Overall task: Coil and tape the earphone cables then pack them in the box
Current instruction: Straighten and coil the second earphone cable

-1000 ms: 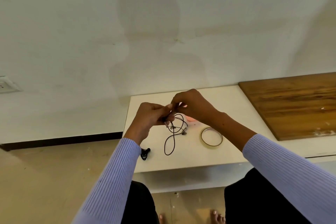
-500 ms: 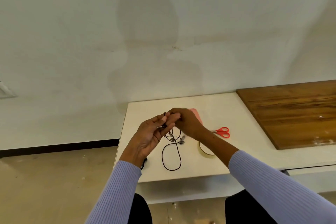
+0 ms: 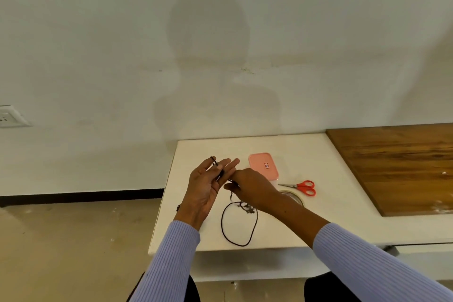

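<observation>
A black earphone cable [image 3: 239,228] hangs in a loop onto the white table [image 3: 331,203], its earbuds [image 3: 247,208] lying under my right wrist. My left hand [image 3: 208,186] is raised palm-up with fingers spread, and the cable's end runs across those fingers. My right hand [image 3: 252,189] pinches the cable just beside the left palm. A pink box [image 3: 263,165] with its lid on sits behind my hands. A roll of clear tape [image 3: 293,197] lies partly hidden by my right forearm.
Red-handled scissors [image 3: 302,186] lie right of the box. A brown wooden board [image 3: 397,167] covers the table's right part. The table's left edge drops to a tan floor [image 3: 73,240]. A wall socket [image 3: 11,116] is at far left.
My left hand has opened from a pinch to spread fingers with the cable across them. My right hand moved lower, drawing the cable. The view tilted, so box and scissors now show.
</observation>
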